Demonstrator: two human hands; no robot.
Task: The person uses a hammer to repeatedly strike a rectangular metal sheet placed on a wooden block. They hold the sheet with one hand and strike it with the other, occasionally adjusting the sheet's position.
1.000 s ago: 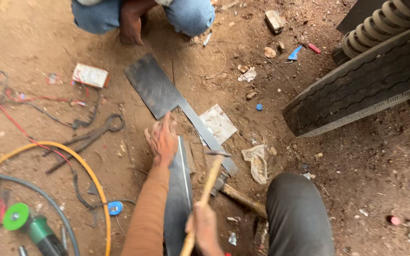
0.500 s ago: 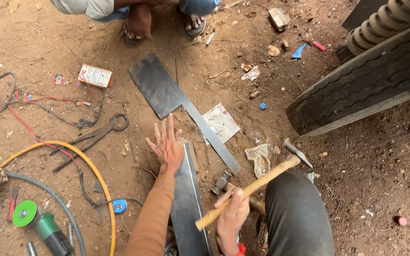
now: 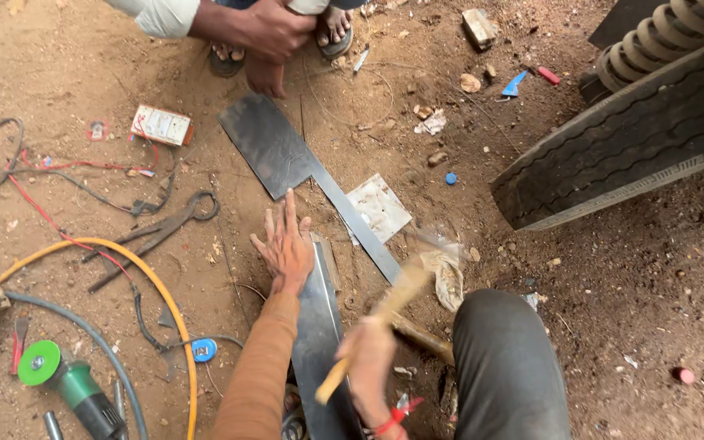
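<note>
From the head view, my right hand (image 3: 368,358) has brought the wooden-handled hammer (image 3: 393,305) down from its raised position; it now blurs over the dark metal strip (image 3: 319,326) on the dirt floor, so I judge a blow is landing. Its grip is wrapped tight on the handle. My left hand (image 3: 285,244), fingers spread flat, still pins the strip. A small white-and-orange box (image 3: 161,125) lies upper left; a pale square sheet (image 3: 378,207) lies beside the long bar.

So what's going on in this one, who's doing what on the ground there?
A person sits on bare dirt working sheet metal. The left hand lies flat, fingers spread, on a long metal strip. The right hand grips a wooden-handled hammer, blurred in motion beside the strip. Another person's hand is near a dark flat plate. A green angle grinder lies at lower left.
</note>
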